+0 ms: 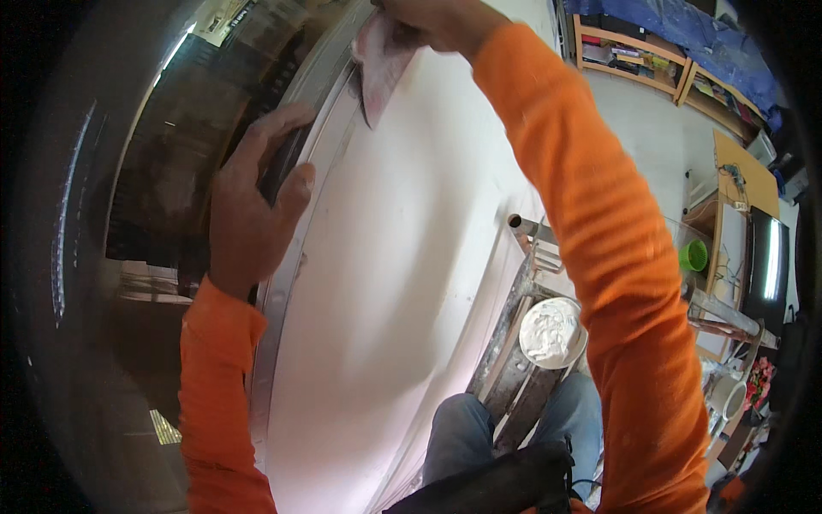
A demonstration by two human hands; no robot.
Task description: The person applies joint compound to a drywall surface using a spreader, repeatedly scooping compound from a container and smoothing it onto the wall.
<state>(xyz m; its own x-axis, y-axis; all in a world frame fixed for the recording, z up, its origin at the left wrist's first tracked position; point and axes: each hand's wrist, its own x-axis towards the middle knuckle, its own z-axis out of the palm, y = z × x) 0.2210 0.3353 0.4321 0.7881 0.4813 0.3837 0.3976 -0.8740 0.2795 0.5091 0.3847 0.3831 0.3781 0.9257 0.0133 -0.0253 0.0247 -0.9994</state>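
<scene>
At the top, my right hand (441, 24) is closed around a crumpled pinkish-white cloth (384, 73). The cloth lies against the white wall surface (385, 231) where it meets the grey metal frame (282, 283). My left hand (257, 193) rests along the dark side of that frame, thumb and fingers apart, with a dark strip showing between them. Its palm faces the frame, and part of the contact is hidden. Both arms wear orange sleeves.
Dark reflective glass (128, 343) runs along the left. Below me, a round tub of white paste (552, 332) stands on stained planks (501, 390) near my knees. A metal pipe (531, 227) sticks up there. At right are wooden shelves (634, 60), a green basket (693, 255) and a screen (766, 261).
</scene>
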